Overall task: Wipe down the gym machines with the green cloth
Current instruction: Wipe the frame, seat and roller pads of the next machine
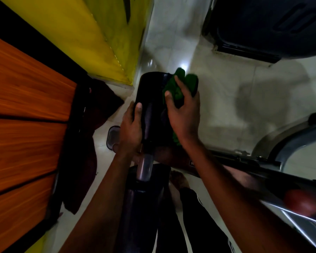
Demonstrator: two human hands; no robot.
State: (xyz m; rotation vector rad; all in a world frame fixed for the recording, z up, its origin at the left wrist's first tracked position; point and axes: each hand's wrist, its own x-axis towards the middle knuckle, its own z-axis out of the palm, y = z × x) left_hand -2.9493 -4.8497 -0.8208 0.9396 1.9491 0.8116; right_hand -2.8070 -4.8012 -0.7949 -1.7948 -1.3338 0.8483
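under the right hand's fingers point(177, 83), green cloth point(179, 84) on black pad point(150, 92).

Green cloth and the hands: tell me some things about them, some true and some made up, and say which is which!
1. The right hand holds the green cloth. True.
2. The green cloth is lying on the floor. False: it is pressed against the black pad, up off the pale tiled floor.
3. The left hand grips the edge of the black pad. True.
4. The wall behind the pad is blue. False: the wall is yellow.
5. An orange wooden panel is on the left side of the picture. True.
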